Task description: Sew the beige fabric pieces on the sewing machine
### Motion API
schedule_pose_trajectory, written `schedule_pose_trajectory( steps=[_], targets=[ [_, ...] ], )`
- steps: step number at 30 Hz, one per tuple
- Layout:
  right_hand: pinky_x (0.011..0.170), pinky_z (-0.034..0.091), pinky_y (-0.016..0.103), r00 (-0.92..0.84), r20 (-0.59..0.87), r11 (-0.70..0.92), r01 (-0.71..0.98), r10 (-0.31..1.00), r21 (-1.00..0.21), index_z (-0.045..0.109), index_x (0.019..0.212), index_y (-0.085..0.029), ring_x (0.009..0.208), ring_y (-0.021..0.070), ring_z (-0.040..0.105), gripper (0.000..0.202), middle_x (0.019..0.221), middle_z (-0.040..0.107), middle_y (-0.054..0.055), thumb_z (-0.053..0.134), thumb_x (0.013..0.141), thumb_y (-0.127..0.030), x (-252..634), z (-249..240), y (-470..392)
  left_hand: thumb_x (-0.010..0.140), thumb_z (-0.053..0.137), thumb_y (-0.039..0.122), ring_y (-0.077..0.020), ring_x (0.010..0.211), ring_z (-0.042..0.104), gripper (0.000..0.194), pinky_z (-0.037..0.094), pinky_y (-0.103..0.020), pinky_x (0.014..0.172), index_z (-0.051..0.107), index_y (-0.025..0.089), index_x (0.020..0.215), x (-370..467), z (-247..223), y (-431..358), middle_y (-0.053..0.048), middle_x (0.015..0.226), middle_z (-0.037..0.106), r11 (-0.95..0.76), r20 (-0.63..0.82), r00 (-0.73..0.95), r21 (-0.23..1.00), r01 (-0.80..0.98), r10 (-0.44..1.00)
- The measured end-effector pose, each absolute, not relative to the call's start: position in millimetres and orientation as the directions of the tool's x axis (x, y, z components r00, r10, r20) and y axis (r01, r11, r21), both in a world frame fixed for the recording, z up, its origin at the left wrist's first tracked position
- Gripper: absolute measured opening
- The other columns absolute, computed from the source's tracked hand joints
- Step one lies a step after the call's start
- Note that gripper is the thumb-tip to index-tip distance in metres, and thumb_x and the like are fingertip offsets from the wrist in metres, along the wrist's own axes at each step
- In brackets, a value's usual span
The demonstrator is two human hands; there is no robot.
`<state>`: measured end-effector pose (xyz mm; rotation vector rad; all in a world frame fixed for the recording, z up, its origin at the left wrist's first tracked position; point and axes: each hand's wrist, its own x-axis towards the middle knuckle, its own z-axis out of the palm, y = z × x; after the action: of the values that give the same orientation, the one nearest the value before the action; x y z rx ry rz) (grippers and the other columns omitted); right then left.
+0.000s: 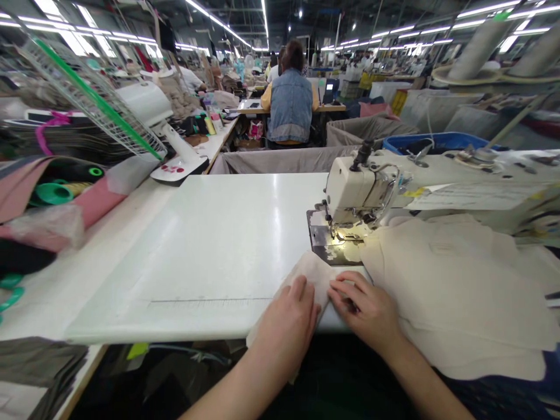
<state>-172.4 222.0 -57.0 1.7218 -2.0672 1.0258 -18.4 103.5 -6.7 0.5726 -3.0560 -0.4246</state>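
We have both hands flat on a small cream-coloured fabric piece (311, 274) at the near edge of the white table (210, 256), just in front of the steel needle plate of the cream industrial sewing machine (356, 192). Left hand (286, 318) presses its palm on the piece's near-left part, fingers spread, not clenched; right hand (365, 309) lies beside it, fingertips pinching down a fold. The piece's far corner reaches the plate but does not look to be under the presser foot yet, so we judge the stitching not started and alignment in hand. A large beige fabric stack (459, 291) lies right of the machine, touching the right wrist.
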Motion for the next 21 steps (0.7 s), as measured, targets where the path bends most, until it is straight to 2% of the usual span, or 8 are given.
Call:
schedule_pose_trajectory(
  steps=[3, 5, 8, 14, 21],
  targets=[
    [0.063, 0.056, 0.025, -0.251, 0.568, 0.066, -0.943, -0.784, -0.325, 0.072, 0.104, -0.02, 0.08, 0.0171, 0.075, 0.018, 0.109, 0.076, 0.007, 0.057, 0.099, -0.028, -173.3, -57.3, 221.1, 0.101, 0.045, 0.019, -0.0245, 0.094, 0.069, 0.022, 0.062, -0.036, 0.073, 0.058, 0.017, 0.119, -25.6, 1.7, 109.9, -0.012, 0.119, 0.061, 0.857, -0.146, -0.886, 0.226, -0.464, -0.441],
    [0.068, 0.059, 0.028, -0.284, 0.551, 0.106, -0.937, -0.785, -0.333, 0.073, 0.107, -0.021, 0.087, 0.0198, 0.076, 0.02, 0.114, 0.077, 0.007, 0.056, 0.099, -0.027, -173.9, -57.2, 219.5, 0.101, 0.046, 0.02, -0.023, 0.09, 0.07, 0.019, 0.061, -0.032, 0.067, 0.058, 0.019, 0.116, -29.1, 7.3, 111.9, -0.01, 0.116, 0.061, 0.857, -0.172, -0.876, 0.195, -0.478, -0.45],
    [0.077, 0.062, 0.031, -0.345, 0.535, 0.143, -0.913, -0.771, -0.382, 0.073, 0.111, -0.023, 0.098, 0.0215, 0.076, 0.024, 0.118, 0.076, 0.006, 0.053, 0.098, -0.024, -174.5, -56.7, 216.9, 0.099, 0.053, 0.022, -0.0226, 0.09, 0.07, 0.02, 0.061, -0.032, 0.068, 0.057, 0.02, 0.118, -30.6, 10.4, 113.9, -0.009, 0.118, 0.061, 0.875, -0.187, -0.891, 0.189, -0.446, -0.414],
    [0.08, 0.063, 0.032, -0.384, 0.508, 0.169, -0.892, -0.771, -0.418, 0.074, 0.109, -0.024, 0.1, 0.0215, 0.076, 0.024, 0.119, 0.076, 0.005, 0.054, 0.097, -0.025, -175.8, -56.6, 215.6, 0.095, 0.061, 0.025, -0.0268, 0.103, 0.067, 0.05, 0.063, -0.038, 0.074, 0.044, 0.017, 0.141, -23.7, 1.2, 121.2, -0.013, 0.129, 0.058, 0.885, -0.174, -0.904, 0.2, -0.421, -0.391],
    [0.081, 0.064, 0.033, -0.376, 0.506, 0.163, -0.895, -0.776, -0.415, 0.073, 0.11, -0.022, 0.102, 0.0217, 0.075, 0.024, 0.121, 0.075, 0.005, 0.053, 0.098, -0.025, -176.2, -58.5, 216.3, 0.093, 0.065, 0.028, -0.0261, 0.103, 0.066, 0.054, 0.064, -0.037, 0.077, 0.045, 0.017, 0.142, -17.8, -4.3, 123.9, -0.011, 0.126, 0.061, 0.896, -0.143, -0.91, 0.173, -0.409, -0.388]
  ],
)
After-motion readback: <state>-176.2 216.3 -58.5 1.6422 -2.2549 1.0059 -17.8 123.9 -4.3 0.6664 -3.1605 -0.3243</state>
